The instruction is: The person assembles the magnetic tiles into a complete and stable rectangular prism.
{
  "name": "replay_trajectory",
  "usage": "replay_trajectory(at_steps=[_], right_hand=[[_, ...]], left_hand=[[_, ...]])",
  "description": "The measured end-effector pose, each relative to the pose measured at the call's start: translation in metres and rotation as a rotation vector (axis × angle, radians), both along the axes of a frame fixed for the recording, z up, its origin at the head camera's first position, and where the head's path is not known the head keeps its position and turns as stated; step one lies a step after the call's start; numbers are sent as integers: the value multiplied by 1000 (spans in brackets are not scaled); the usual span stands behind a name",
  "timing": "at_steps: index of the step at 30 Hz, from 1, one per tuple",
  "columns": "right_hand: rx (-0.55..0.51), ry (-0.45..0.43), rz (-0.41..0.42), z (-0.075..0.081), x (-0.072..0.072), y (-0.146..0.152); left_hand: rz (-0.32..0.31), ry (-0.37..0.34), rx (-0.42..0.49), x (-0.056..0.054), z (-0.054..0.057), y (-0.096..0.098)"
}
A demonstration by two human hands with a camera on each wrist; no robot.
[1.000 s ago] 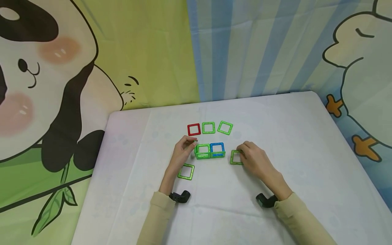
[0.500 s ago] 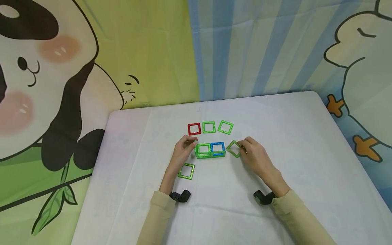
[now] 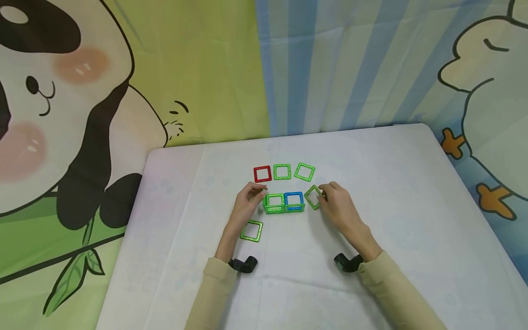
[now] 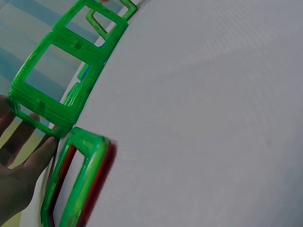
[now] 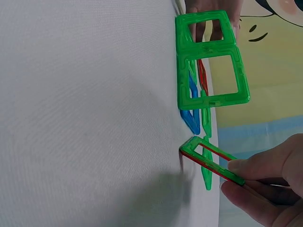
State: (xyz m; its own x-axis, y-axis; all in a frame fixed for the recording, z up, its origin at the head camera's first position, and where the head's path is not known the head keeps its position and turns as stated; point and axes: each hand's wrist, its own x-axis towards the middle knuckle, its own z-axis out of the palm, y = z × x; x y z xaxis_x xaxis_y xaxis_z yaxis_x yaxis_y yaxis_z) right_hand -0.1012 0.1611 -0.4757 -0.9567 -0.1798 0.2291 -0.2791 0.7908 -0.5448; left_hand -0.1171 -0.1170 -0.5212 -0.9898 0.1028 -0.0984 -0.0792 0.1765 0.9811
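A low structure of square magnetic tiles stands mid-table: green tiles [image 3: 274, 209] upright along the near side, with a blue tile [image 3: 294, 194] behind on the right. My left hand [image 3: 244, 206] holds its left end, where a green end tile [image 4: 35, 120] shows between thumb and fingers. My right hand [image 3: 342, 206] pinches a loose green magnetic tile [image 5: 208, 166] between thumb and fingers. That tile is tilted, one corner pointing down, close beside the structure's right end. Part of its right edge is hidden by the fingertips.
Behind the structure lie a red tile [image 3: 262, 181], a green tile [image 3: 282, 178] and another, slightly turned green tile [image 3: 304, 178]. A single green tile [image 3: 250, 239] lies near the left forearm. A printed cloth backdrop [image 3: 222, 82] rises behind the white table [image 3: 297, 298].
My right hand has lifted the green tile, turned it onto a corner and brought it left and away from me, nearer the structure's right end. The left hand stays put.
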Motion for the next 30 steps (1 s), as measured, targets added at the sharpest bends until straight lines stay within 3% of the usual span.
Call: replay_trajectory(at_steps=[9, 14, 23, 30], right_hand=[[-42, -9, -22, 0, -1, -10], [-107, -64, -43, 1, -1, -15], [-272, -197, -166, 4, 2, -27], [-309, -239, -183, 5, 2, -29]], left_hand=[[4, -12, 0, 1, 0, 0], [7, -15, -11, 0, 1, 1], [6, -17, -7, 0, 2, 1], [6, -16, -1, 0, 2, 1]])
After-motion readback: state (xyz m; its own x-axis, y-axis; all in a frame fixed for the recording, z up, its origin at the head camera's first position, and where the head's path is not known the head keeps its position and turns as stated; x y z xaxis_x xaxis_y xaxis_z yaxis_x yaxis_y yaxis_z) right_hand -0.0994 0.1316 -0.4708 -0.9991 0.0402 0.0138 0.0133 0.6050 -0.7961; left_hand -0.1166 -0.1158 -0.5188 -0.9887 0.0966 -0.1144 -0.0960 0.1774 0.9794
